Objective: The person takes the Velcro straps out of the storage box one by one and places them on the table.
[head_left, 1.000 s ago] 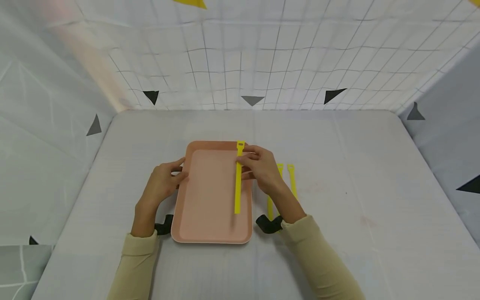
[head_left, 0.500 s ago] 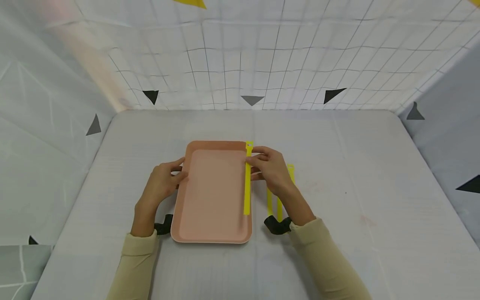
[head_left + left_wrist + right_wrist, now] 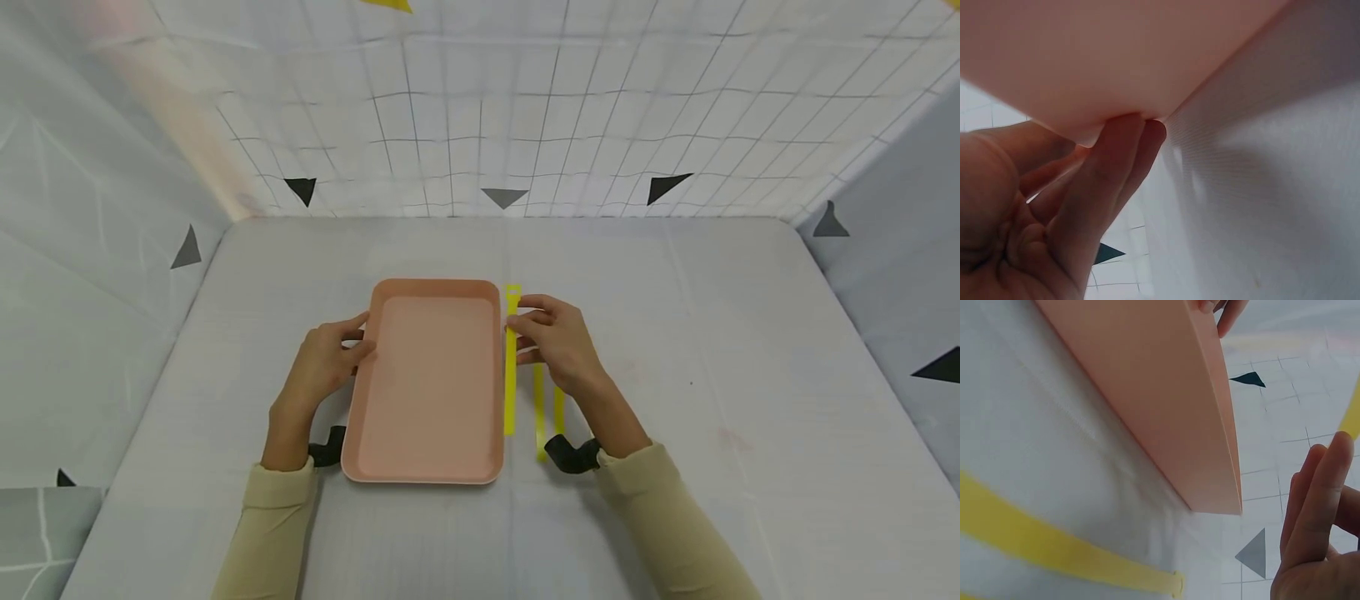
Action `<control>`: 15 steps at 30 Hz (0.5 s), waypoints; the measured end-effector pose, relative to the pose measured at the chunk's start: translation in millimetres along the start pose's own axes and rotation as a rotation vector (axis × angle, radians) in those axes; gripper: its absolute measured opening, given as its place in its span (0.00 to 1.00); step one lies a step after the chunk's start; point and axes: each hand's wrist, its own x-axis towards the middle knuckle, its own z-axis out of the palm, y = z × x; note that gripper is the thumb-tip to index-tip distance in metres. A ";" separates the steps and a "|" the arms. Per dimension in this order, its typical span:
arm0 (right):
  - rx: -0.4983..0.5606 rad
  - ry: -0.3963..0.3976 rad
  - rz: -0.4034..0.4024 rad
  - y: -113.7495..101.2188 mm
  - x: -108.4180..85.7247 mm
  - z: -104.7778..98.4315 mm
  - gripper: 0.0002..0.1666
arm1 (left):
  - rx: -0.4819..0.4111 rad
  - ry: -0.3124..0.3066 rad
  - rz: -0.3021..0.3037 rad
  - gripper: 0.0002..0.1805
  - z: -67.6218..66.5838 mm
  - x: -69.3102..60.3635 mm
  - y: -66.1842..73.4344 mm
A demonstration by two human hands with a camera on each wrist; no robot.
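A pink rectangular tray (image 3: pixel 429 379) stands on the white-covered table. My left hand (image 3: pixel 322 358) grips its left rim, thumb over the edge; in the left wrist view the fingers (image 3: pixel 1116 156) touch the tray's outer wall. My right hand (image 3: pixel 558 343) pinches a yellow strap-type cable tie (image 3: pixel 511 387), slotted head upward, just right of the tray. In the right wrist view part of this cable tie (image 3: pixel 1352 412) shows above the fingertips, apart from the tray's side. Under the right wrist lie more yellow cable ties (image 3: pixel 539 408), partly hidden by the hand and forearm.
Black curved pieces (image 3: pixel 573 456) are fixed at both wrists, the right one above the lying ties. White grid-lined sheeting (image 3: pixel 450 125) with dark triangle markers rises behind the table. Plain sheeting (image 3: pixel 112 250) closes off the left side.
My right hand has carried the pinched cable tie rightward, from over the tray to beyond its right rim. My left hand and the tray have stayed in place.
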 end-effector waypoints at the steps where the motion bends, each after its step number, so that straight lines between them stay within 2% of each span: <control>1: -0.007 0.003 0.001 0.2 -0.8 -1.7 0.27 | -0.003 0.000 -0.002 0.30 0.3 0.0 -0.2; 6: -0.033 0.016 0.008 4.0 -2.9 -10.0 0.28 | -0.010 0.005 -0.006 0.30 0.6 0.1 -1.6; 15: -0.044 0.029 0.011 4.6 -6.0 -19.6 0.28 | 0.015 0.024 0.025 0.29 0.8 -1.4 1.0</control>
